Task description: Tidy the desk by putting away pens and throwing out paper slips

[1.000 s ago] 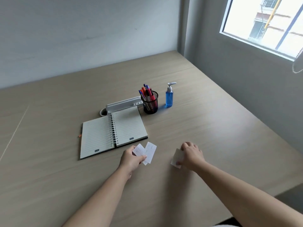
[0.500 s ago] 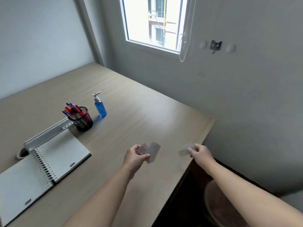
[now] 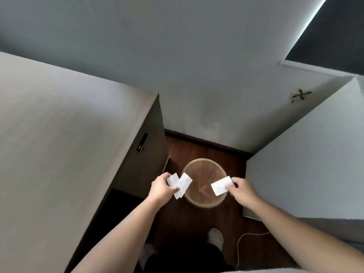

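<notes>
Two slips (image 3: 179,183) are pinched in the left hand (image 3: 161,188) over the bin (image 3: 203,164) rim at 9 o'clock; one slip (image 3: 221,185) is pinched in the right hand (image 3: 243,191) at 3 o'clock.

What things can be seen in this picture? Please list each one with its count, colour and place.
paper slips in left hand: two, white, overlapping, above the left rim of the bin
paper slip in right hand: one, white, above the right rim of the bin
waste bin: one, light tan, round, on the floor below both hands
desk: one, pale top with a dark side panel, at the left
floor: dark brown wood, at the centre
cable: one, white, on the floor at the lower right
wall: grey, behind the bin
foot: one, in something white, below the bin
left hand: grip closed on two slips
right hand: grip closed on one slip
</notes>
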`<action>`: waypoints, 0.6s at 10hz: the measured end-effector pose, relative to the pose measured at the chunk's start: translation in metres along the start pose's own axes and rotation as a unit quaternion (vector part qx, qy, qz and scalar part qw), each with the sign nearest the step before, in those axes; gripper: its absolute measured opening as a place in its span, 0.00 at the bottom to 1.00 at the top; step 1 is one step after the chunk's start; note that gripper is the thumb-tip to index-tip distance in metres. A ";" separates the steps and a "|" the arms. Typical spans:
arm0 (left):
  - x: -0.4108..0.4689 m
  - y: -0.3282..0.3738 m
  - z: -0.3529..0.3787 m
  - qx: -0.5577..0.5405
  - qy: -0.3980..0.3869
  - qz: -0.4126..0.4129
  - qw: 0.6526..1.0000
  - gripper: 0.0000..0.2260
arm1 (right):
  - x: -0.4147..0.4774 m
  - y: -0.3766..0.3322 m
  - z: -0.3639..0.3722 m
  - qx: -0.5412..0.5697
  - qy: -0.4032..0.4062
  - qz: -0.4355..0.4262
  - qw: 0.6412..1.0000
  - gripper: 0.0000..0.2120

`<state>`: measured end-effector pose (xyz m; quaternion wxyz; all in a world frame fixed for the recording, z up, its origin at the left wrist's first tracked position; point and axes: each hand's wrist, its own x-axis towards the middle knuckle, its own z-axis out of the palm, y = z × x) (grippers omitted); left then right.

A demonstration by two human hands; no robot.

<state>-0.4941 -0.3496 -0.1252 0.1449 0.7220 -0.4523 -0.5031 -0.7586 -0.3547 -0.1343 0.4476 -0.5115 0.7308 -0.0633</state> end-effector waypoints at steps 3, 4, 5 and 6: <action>0.063 -0.064 0.101 0.081 -0.063 -0.111 0.988 0.09 | 0.056 0.110 0.042 -0.022 -0.062 0.096 0.993 0.07; 0.100 -0.065 0.126 0.058 -0.044 -0.119 0.990 0.09 | 0.092 0.114 0.057 0.006 -0.062 0.108 0.992 0.09; 0.132 -0.059 0.149 0.039 -0.047 -0.107 0.992 0.15 | 0.127 0.111 0.067 0.007 -0.044 0.106 0.993 0.15; 0.153 -0.051 0.164 0.045 -0.097 -0.113 0.988 0.31 | 0.151 0.113 0.071 0.034 -0.071 0.120 0.990 0.30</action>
